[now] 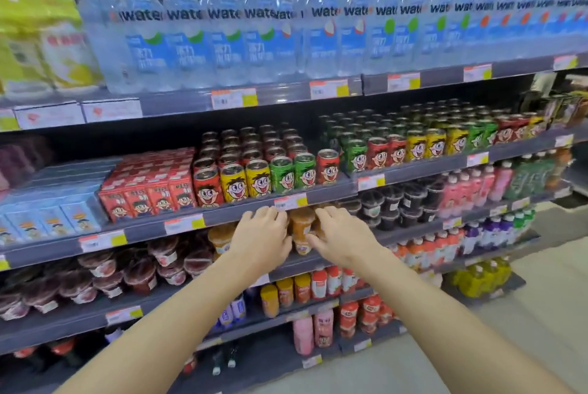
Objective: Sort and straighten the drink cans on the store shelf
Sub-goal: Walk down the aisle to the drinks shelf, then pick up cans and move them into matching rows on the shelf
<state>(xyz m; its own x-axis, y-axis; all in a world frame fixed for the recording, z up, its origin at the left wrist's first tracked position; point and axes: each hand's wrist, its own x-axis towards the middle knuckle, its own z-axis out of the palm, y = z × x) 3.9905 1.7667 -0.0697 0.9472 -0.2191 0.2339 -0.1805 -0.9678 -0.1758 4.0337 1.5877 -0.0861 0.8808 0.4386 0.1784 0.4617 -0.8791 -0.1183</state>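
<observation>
Cartoon-face drink cans stand upright on the middle shelf (pixel 318 194). The front row reads, left to right, a red can (pixel 207 187), two yellow cans (pixel 245 182), two green cans (pixel 292 172) and a red can (pixel 327 167). Behind them stand several rows of dark-topped cans. Further right, a second block of cans (pixel 413 145) mixes green, red and yellow. My left hand (pixel 262 236) and my right hand (pixel 340 239) hover side by side just below the shelf's front rail, fingers spread, palms down, holding nothing.
Red cartons (pixel 149 190) and blue cartons (pixel 47 215) sit left of the cans. Water bottles (pixel 254 27) fill the shelf above. Orange jelly cups (pixel 300 228) lie behind my hands on the shelf below, with dark red cups (pixel 133 269) to the left. The aisle floor (pixel 509 330) opens to the right.
</observation>
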